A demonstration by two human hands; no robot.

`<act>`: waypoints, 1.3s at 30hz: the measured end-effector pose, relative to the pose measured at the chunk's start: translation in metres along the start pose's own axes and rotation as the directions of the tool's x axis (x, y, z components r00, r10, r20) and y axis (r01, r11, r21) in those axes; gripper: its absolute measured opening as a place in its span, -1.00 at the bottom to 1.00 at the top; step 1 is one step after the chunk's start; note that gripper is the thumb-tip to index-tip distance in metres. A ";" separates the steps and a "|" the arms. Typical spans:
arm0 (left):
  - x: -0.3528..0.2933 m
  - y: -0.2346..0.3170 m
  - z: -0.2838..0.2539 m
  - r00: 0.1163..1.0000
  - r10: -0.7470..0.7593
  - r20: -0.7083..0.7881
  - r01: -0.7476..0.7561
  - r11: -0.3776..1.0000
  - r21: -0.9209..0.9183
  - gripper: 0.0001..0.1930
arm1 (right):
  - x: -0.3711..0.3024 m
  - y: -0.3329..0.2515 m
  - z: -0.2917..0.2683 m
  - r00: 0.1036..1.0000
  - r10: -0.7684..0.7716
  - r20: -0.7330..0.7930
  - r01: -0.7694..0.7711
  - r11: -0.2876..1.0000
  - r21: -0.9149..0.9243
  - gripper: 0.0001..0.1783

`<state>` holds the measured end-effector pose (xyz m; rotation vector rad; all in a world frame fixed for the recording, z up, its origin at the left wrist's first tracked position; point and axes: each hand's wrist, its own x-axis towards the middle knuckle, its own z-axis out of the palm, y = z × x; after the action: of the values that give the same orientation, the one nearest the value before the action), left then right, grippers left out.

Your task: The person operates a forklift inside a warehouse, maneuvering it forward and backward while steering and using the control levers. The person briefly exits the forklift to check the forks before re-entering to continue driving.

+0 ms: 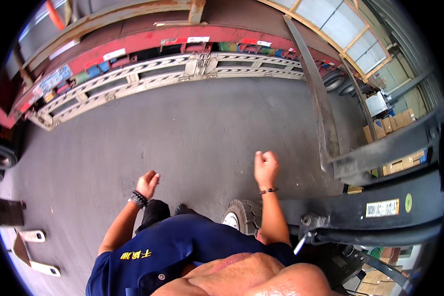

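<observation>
My left hand point(148, 183) hangs over the grey floor with its fingers curled closed, and nothing shows in it. Dark beaded bands circle that wrist. Farther forward and to the right, my right hand point(266, 167) makes a loose fist, also with no object visible. One thin dark bracelet point(269, 190) sits on the right wrist. Neither hand touches anything. Nearest to my right forearm are a black tyre point(246, 216) and the dark lift arm point(350, 212) of a forklift. Its long metal forks point(316, 89) reach forward on the right.
Across the far side stands a red flatbed trailer point(148, 42) with pale folded ramps point(133, 79). A wood-framed crate point(340, 24) is at the upper right. Cardboard boxes point(389, 123) lie beyond the forks. Two white-tipped prongs point(44, 268) lie low at the left.
</observation>
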<state>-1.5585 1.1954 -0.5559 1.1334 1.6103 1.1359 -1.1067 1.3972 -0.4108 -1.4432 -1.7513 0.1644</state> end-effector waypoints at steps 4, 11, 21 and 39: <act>0.251 0.083 0.032 0.936 0.234 0.263 -0.273 0.954 0.124 -0.55 | 0.184 0.030 0.004 0.923 -0.202 -0.327 0.057 0.913 -0.404 -0.55; 0.652 0.303 0.212 0.469 0.738 0.486 -0.770 0.611 -0.184 -0.65 | 0.413 0.146 -0.005 0.792 -0.362 -0.491 -0.164 0.650 -0.742 -0.58; 0.886 0.511 0.665 0.133 0.953 0.272 -0.931 0.214 -0.295 -0.74 | 0.459 0.249 0.008 0.764 -0.198 -0.614 -0.532 0.346 -0.773 -0.50; 0.919 0.537 0.878 -0.078 0.976 0.201 -0.846 0.042 -0.531 -0.63 | 0.509 0.351 -0.039 0.695 -0.169 -0.698 -0.696 0.084 -0.713 -0.51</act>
<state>-0.8343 2.3545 -0.3654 2.2732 -0.1328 1.5179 -0.8101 1.9343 -0.3274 -2.3642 -0.7130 -1.5071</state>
